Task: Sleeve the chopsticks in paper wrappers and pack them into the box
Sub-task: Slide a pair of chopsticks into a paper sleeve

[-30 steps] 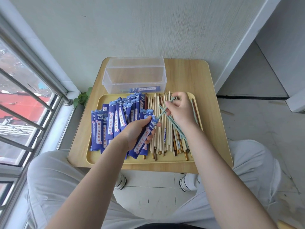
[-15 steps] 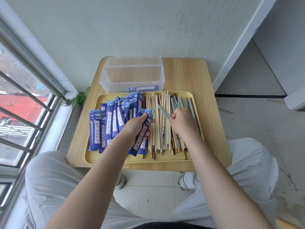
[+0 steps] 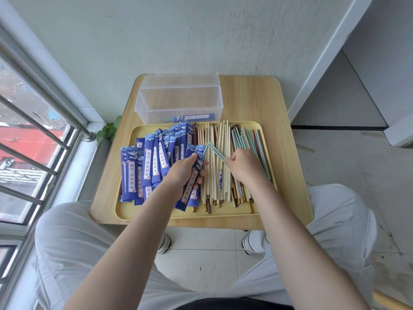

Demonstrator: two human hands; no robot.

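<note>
A small light-wood table [image 3: 257, 101] with rounded corners stands against a pale, finely ribbed wall [image 3: 178, 34], with a barred window [image 3: 29, 153] at the left and grey floor tiles [image 3: 348, 166] to the right and below. A sprig of green leaves [image 3: 108, 132] shows between the table and the window sill. On the table lies a yellow tray [image 3: 223, 215]; its left half carries a fanned heap of blue paper wrappers [image 3: 147, 164], its right half a pile of loose chopsticks [image 3: 223, 166] in pale wood, brown, red and light blue. Behind the tray, touching its far rim, sits a clear plastic box [image 3: 178, 101] with its lid open toward the wall; one sleeved pair [image 3: 192, 117] lies on the box floor near the front wall. The left hand [image 3: 185, 168] grips a blue wrapper [image 3: 192, 182] held lengthwise above the tray, fingers curled round it. The right hand [image 3: 243, 164] pinches a light-blue chopstick [image 3: 215, 151], whose far tip points toward the wrapper's open upper end. White-trousered knees frame the table's near edge.
</note>
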